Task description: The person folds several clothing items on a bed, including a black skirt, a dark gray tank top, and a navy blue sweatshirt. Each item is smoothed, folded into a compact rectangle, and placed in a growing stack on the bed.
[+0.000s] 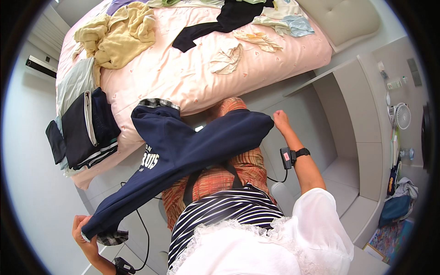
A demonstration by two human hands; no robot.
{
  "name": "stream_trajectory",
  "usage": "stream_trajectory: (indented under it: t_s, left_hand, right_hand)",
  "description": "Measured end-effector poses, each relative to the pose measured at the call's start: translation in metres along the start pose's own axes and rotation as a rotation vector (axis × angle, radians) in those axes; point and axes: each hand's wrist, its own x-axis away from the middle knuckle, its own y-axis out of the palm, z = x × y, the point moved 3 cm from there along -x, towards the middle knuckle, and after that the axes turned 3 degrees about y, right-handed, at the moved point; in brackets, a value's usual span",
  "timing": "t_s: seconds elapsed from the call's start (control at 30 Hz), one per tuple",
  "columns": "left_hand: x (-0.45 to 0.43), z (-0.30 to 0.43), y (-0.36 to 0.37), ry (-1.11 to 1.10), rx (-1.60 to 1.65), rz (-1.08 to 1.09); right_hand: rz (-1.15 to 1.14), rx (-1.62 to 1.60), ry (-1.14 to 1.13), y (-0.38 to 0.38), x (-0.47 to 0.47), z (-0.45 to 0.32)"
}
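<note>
A navy sweatshirt with pale printed lettering and black-and-white checked trim is stretched diagonally across my lap, between my two hands. My left hand, at the lower left, grips one end of it, and a checked flap hangs beside the fingers. At the right, my right hand is closed at the other end of the navy cloth, by the sleeve's tip; the fingers' hold on the fabric is partly hidden. The top part of the garment lies against the bed's edge.
The bed with pink bedding carries a yellow cloth garment, a black garment, small pale clothes and a stack of folded dark clothes at its left corner. A desk with shelves and a small white fan stands at right.
</note>
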Motion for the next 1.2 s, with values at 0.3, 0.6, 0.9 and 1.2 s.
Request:
stream_trajectory:
  t_s: [0.3, 0.6, 0.9, 1.2]
  left_hand:
    - [-0.005, 0.001, 0.001, -0.013, 0.005, -0.01]
    - [-0.009, 0.014, 0.008, 0.014, -0.016, -0.05]
    - [-0.008, 0.025, 0.007, 0.02, -0.016, -0.028]
    - [-0.005, 0.021, 0.008, -0.03, 0.022, -0.017]
  right_hand:
    - [-0.669, -1.053, 0.325, 0.006, 0.045, 0.019]
    - [-0.504, -0.922, 0.397, 0.004, 0.026, 0.029]
    - [-0.953, -0.855, 0.628, 0.063, 0.067, 0.025]
    - [-0.831, -1.101, 0.635, 0.035, 0.048, 0.028]
